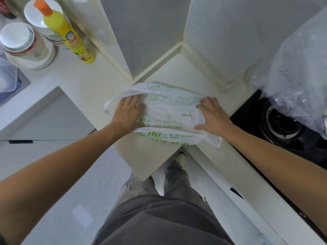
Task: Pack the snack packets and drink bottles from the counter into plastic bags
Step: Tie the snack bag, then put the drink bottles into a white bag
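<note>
A white plastic bag (168,110) with green print lies flat on the cream counter (99,85) in the corner. My left hand (128,114) lies on the bag's left end with fingers straight and its thumb at the bag's near edge. My right hand (211,115) rests on the bag's right end, fingers bent over bunched plastic. One handle loop (108,105) sticks out at the left, another (215,140) at the near right. No snack packets or drink bottles show in this view.
A yellow bottle with an orange cap (68,32) and stacked white bowls (23,43) stand at the far left. A black gas hob (283,124) lies to the right, with crumpled clear plastic (300,71) above it. Grey walls close the corner.
</note>
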